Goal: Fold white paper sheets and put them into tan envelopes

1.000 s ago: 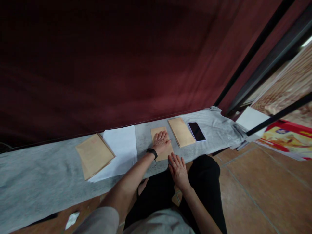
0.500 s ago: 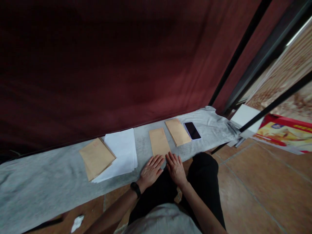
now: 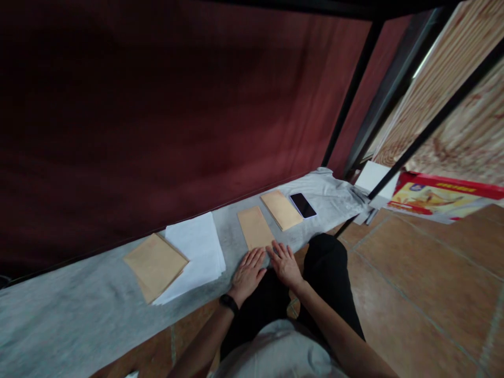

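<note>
As it lies flat, the middle envelope (image 3: pixel 254 228) looks tan.

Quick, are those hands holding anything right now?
Left hand: open, holding nothing, at the near edge of the middle brown envelope.
Right hand: open, holding nothing, at that envelope's near right corner.

The bare left hand (image 3: pixel 248 273) lies palm down and flattened, its fingers (image 3: pixel 252 257) extended forward and close together, its thumb angled inward toward the bare right hand (image 3: pixel 286 266) just beside it. That right hand is also palm down with fingers stretched and slightly parted, its fingertips near the left hand's. Behind the hands, the bare left forearm (image 3: pixel 202 336), dark-banded at the wrist, and the bare right forearm (image 3: pixel 334 325) spread outward, slanting back toward the body.
</note>
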Available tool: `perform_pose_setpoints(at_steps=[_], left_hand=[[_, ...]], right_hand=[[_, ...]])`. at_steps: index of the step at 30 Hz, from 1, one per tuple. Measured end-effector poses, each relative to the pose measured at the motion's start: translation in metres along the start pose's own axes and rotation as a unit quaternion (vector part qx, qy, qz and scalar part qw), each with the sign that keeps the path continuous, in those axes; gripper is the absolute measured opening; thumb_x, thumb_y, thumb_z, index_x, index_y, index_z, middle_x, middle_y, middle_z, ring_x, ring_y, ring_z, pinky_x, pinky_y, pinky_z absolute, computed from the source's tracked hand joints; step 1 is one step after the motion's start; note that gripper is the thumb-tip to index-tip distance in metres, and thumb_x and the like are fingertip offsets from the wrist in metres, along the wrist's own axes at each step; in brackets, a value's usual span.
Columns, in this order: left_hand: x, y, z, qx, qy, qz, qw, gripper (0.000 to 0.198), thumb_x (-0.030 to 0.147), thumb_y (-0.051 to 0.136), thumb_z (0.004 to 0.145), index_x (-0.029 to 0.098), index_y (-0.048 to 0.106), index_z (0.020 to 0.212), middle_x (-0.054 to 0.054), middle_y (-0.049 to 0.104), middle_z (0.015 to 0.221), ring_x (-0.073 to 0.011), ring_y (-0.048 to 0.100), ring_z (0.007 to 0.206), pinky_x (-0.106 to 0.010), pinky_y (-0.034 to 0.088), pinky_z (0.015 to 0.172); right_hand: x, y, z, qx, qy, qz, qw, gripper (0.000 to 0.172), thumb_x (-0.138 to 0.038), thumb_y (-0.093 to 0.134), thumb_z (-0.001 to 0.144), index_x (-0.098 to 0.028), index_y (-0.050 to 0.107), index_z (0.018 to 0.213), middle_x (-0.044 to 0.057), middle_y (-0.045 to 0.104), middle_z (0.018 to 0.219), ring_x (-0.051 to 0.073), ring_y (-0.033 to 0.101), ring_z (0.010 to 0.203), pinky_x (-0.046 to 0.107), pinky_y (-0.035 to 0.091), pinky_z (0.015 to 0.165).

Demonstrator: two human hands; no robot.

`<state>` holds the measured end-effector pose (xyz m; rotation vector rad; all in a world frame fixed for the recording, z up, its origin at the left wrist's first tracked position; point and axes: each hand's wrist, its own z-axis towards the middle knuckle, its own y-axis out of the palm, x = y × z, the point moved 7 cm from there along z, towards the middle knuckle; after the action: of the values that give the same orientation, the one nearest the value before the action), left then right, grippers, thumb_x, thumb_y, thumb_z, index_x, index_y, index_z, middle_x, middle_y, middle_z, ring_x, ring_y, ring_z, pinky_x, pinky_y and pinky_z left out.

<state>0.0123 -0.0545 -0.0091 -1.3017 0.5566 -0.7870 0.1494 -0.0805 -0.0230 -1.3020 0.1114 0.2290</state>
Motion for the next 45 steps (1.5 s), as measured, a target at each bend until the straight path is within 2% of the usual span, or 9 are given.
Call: perform_pose_setpoints(at_steps=[8,14,21,25,30,34,38,45], left_hand=[[-0.001,0.004,0.0,0.007,0.004,-0.008,1.0,0.066,0.028,0.046,0.095,0.02,0.027,0.158,-0.008,0.038,0.16,-0.0219,0.032,0.149,-0.045,0.03,0.123],[0.0,0.006,0.0,-0.003,0.005,0.02,1.0,0.066,0.017,0.043,0.093,0.018,0.028,0.157,-0.006,0.034,0.162,-0.0211,0.028,0.151,-0.043,0.029,0.124],[0.001,0.007,0.0,-0.007,-0.003,0.007,1.0,0.066,0.016,0.043,0.093,0.018,0.028,0.157,-0.007,0.034,0.162,-0.0212,0.029,0.15,-0.044,0.029,0.123],[-0.001,0.006,0.0,-0.006,-0.018,-0.013,1.0,0.062,0.02,0.045,0.095,0.018,0.032,0.155,-0.008,0.037,0.16,-0.0208,0.031,0.149,-0.043,0.029,0.122],[0.002,0.007,0.004,-0.019,-0.051,-0.021,0.998,0.058,0.02,0.048,0.094,0.016,0.039,0.152,-0.008,0.041,0.158,-0.0213,0.034,0.148,-0.042,0.03,0.121],[0.003,0.006,0.008,-0.027,-0.082,-0.026,0.996,0.054,0.02,0.047,0.095,0.015,0.043,0.149,-0.009,0.044,0.156,-0.0221,0.036,0.146,-0.042,0.032,0.119],[0.006,0.005,0.009,-0.028,-0.078,-0.032,0.996,0.052,0.022,0.046,0.097,0.016,0.044,0.148,-0.009,0.043,0.157,-0.0236,0.037,0.145,-0.044,0.034,0.117],[-0.007,-0.002,0.028,0.004,-0.128,-0.078,0.989,0.043,0.03,0.03,0.105,0.02,0.055,0.139,-0.009,0.059,0.142,-0.0241,0.052,0.132,-0.046,0.039,0.111]], right_hand=[[-0.003,-0.003,-0.004,-0.012,0.017,-0.008,1.0,0.056,-0.021,0.048,0.096,-0.03,0.043,0.151,0.006,0.039,0.159,0.027,0.037,0.146,0.049,0.028,0.119],[0.0,0.003,-0.004,-0.016,0.018,0.003,1.0,0.063,-0.018,0.052,0.092,-0.03,0.04,0.153,0.006,0.037,0.161,0.029,0.036,0.146,0.051,0.027,0.119],[-0.002,0.002,-0.006,-0.013,0.018,0.001,1.0,0.064,-0.016,0.048,0.093,-0.029,0.036,0.155,0.006,0.034,0.162,0.03,0.034,0.147,0.052,0.026,0.119],[-0.004,-0.002,-0.003,-0.022,0.025,0.004,0.999,0.06,-0.017,0.046,0.095,-0.027,0.039,0.153,0.006,0.034,0.162,0.031,0.035,0.147,0.053,0.025,0.12],[-0.011,-0.004,0.009,-0.034,0.026,0.048,0.998,0.047,-0.026,0.04,0.101,-0.021,0.051,0.146,0.008,0.044,0.156,0.027,0.039,0.144,0.05,0.025,0.121],[-0.021,0.0,0.014,-0.039,-0.003,0.079,0.996,0.047,-0.032,0.033,0.105,-0.019,0.046,0.149,0.007,0.044,0.156,0.024,0.039,0.145,0.047,0.026,0.121],[-0.015,0.003,0.02,-0.037,-0.002,0.076,0.996,0.047,-0.035,0.035,0.106,-0.019,0.046,0.149,0.008,0.043,0.156,0.024,0.039,0.145,0.047,0.026,0.122],[-0.005,-0.001,0.03,-0.024,-0.016,0.057,0.998,0.045,-0.025,0.039,0.103,-0.02,0.049,0.147,0.009,0.047,0.154,0.024,0.041,0.144,0.047,0.029,0.12]])
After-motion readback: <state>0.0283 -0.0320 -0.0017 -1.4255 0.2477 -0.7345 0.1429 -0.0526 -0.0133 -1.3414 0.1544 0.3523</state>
